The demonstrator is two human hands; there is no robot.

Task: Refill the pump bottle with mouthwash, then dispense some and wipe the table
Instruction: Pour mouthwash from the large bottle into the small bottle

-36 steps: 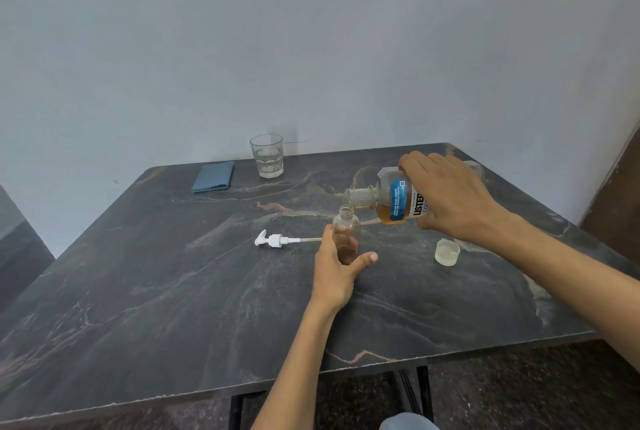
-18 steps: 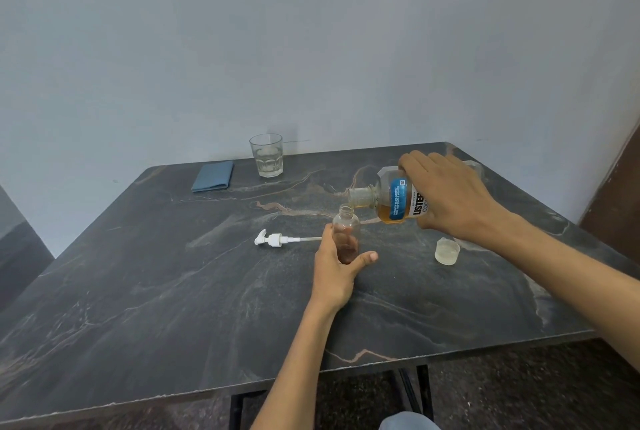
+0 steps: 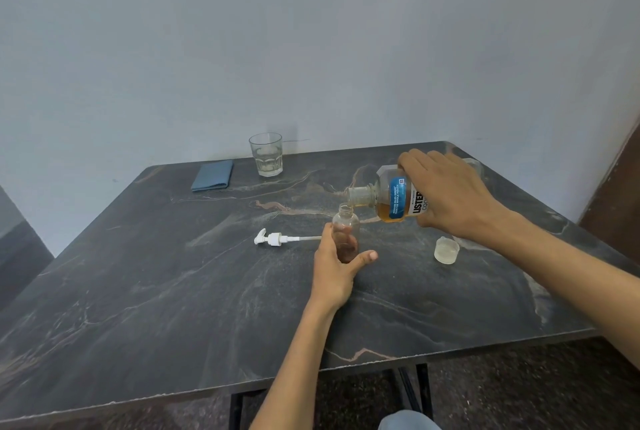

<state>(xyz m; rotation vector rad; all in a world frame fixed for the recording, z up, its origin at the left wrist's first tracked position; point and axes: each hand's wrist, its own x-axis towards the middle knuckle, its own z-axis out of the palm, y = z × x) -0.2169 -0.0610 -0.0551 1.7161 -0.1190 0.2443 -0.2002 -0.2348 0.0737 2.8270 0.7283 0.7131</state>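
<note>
Left hand: the left hand (image 3: 334,270) is gripping the small clear plastic pump bottle (image 3: 345,233), fingers curled round its far side and thumb lying along its near side
Pump bottle: the bottle is standing upright on the dark marbled stone table (image 3: 173,291) near its middle, neck open, with a little amber liquid showing at its base
Right hand: the right hand (image 3: 446,194) is clasping the clear mouthwash bottle with blue-and-white label (image 3: 388,199) from above, fingers wrapped over its body
Mouthwash bottle: it is being held tipped almost flat, its open mouth pointing left and sitting just above and just right of the pump bottle's neck; amber liquid is pooling along its lower side
Pump head: the white pump head with dip tube (image 3: 277,239) is lying flat on the table just left of the pump bottle, tube end pointing toward the left hand
Cap: the translucent plastic cap (image 3: 446,250) is resting on the table below the right wrist
Cloth: the folded blue cloth (image 3: 212,175) is lying near the far edge
Glass: the clear faceted drinking glass (image 3: 266,154) is standing just right of the cloth, holding some clear liquid
</note>
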